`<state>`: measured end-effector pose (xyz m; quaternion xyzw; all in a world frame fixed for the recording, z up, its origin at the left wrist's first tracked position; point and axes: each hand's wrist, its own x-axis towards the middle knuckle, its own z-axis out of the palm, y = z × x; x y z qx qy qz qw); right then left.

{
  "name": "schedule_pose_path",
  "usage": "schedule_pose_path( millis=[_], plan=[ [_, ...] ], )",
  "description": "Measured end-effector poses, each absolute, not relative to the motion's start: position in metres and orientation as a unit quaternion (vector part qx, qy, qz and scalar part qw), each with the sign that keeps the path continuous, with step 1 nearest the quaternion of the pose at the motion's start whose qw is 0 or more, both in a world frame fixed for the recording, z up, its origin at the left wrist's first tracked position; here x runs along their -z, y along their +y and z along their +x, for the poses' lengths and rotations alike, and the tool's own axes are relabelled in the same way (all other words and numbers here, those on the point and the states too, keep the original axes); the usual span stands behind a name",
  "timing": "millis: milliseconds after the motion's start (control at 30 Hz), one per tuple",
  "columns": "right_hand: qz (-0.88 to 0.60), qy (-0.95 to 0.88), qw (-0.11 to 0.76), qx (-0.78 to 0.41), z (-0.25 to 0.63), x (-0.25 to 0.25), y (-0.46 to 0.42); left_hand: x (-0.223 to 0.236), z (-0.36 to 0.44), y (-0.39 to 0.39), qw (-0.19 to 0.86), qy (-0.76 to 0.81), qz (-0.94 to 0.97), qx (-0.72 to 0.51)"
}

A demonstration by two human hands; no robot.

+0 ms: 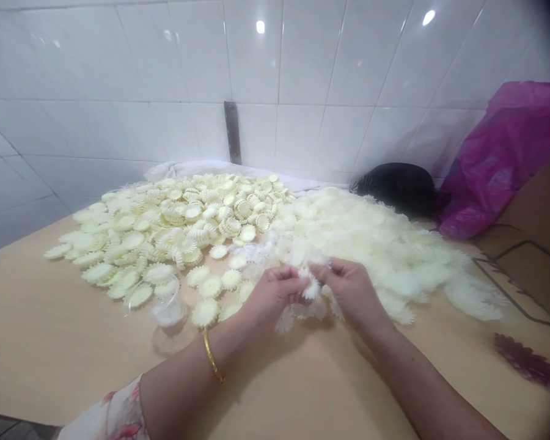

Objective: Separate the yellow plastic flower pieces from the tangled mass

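My left hand point(277, 290) pinches a small white petalled flower piece point(310, 287) between thumb and fingers. On its other side my right hand point(355, 293) is closed, thumb and forefinger gripping the same piece's upper edge. Sheer whitish petal pieces point(321, 308) hang or lie just under my fingers; which of these I hold is unclear. Beyond my right hand spreads a heap of thin, pale, translucent flower-shaped pieces point(362, 226). Left of it lies a pile of pale yellow discs with scalloped rims point(187, 220). Several such discs point(211, 286) lie near my left wrist.
A small clear plastic cup point(167, 308) stands left on the wooden table point(73, 342). A black object point(398, 186) and a magenta plastic bag point(499, 159) are at the back right. A dark red petalled piece point(527, 360) lies at the right. White tiled wall point(302, 67) rises behind.
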<state>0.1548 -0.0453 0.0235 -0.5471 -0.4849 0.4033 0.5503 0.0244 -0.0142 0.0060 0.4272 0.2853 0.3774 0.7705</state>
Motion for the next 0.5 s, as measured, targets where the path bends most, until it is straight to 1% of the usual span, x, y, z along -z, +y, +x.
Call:
schedule_pose_path(
  millis=[100, 167, 233, 300, 433, 500],
  plan=[
    [-0.588, -0.53, 0.542, -0.282, 0.153, -0.02, -0.046, -0.006, 0.026, -0.017, 0.768, 0.314, 0.414, -0.375],
    [-0.588, -0.55, 0.539, -0.246, 0.152, -0.018, -0.046, -0.005, 0.026, -0.018, 0.765, 0.333, 0.414, -0.365],
    [-0.585, -0.555, 0.539, -0.242, 0.15, -0.017, -0.047, -0.004, 0.025, -0.017, 0.759, 0.341, 0.419, -0.362],
    [-0.572, -0.537, 0.544, -0.299, 0.148, -0.019, -0.047, -0.003, 0.023, -0.015, 0.749, 0.336, 0.439, -0.366],
    [-0.494, -0.45, 0.551, -0.5, 0.144, -0.022, -0.048, -0.003, 0.018, -0.01, 0.741, 0.309, 0.482, -0.352],
    [-0.461, -0.413, 0.557, -0.553, 0.147, -0.021, -0.044, -0.007, 0.016, -0.011, 0.744, 0.299, 0.483, -0.352]
  ],
)
